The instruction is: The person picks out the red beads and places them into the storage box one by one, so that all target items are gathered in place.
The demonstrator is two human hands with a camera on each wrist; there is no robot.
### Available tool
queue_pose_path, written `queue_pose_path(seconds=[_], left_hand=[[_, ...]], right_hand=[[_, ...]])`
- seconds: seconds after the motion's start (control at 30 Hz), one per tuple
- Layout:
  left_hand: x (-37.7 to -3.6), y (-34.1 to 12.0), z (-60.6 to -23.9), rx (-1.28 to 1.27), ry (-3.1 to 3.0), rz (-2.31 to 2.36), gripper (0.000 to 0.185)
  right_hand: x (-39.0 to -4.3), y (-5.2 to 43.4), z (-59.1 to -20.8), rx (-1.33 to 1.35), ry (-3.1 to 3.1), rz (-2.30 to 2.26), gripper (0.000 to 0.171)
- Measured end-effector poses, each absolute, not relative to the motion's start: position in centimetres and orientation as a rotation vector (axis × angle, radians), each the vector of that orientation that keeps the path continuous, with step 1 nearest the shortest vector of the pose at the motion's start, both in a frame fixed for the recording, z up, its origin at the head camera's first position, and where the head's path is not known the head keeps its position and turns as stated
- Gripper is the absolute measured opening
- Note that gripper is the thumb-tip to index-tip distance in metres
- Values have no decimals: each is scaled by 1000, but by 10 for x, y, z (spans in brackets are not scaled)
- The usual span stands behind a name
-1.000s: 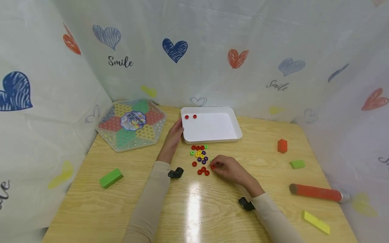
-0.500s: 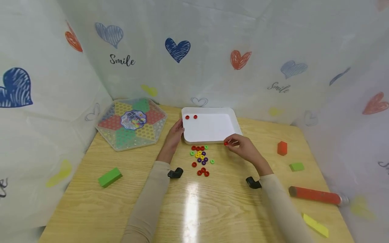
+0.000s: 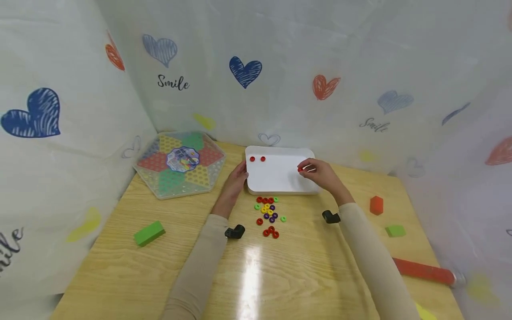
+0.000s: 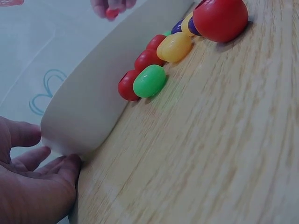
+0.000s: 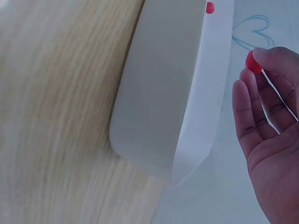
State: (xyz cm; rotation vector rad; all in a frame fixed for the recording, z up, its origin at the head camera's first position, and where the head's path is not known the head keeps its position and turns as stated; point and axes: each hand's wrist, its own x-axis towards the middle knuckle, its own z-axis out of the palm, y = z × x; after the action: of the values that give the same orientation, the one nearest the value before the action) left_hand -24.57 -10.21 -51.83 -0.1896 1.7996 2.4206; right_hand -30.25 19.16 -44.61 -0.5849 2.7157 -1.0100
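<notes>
Right hand [image 3: 322, 174] pinched a red bead [image 3: 300, 169] over the tray [image 3: 280, 180]; left hand [image 3: 236, 178], fingers relaxed, steadied its edge.

"Smile" in black script on the far left of the backdrop sheet [image 3: 280, 53], beside a blue-grey heart; fainter "Smile" far right; part-word "mile" near left edge. Game board [image 3: 181, 163] label unreadable.

Your left hand [image 4: 32, 186] rests with straight fingers against the near corner of the white tray [image 4: 88, 107] on the wooden counter [image 4: 210, 140]. Just beside the tray wall lie a green bead [image 4: 149, 80], 2 red beads [image 4: 148, 58] and a yellow bead [image 4: 174, 46]. A larger-looking red bead [image 4: 220, 19] sits farther right.
</notes>
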Motion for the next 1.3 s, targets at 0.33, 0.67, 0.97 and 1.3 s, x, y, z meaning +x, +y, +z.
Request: queue_pose_path(seconds=[0.33,0.67,0.97,1.3], left_hand=[[-248,-91,-526,-199,1830,2392,53],[-233,-98,-542,-280,1866,2375,52],[-242,-98,-532,-230,1878,2390,52],[-244,-97,-533,-211,1892,2408,52]], right_hand=[[-348,177,-467,-496,2695,-953,16],[-365,138,-494,-466,2612,-881,17],[-388,130,-485,-510,2663,-801,13],[-392,126,-481,-548,2668,-755,15]])
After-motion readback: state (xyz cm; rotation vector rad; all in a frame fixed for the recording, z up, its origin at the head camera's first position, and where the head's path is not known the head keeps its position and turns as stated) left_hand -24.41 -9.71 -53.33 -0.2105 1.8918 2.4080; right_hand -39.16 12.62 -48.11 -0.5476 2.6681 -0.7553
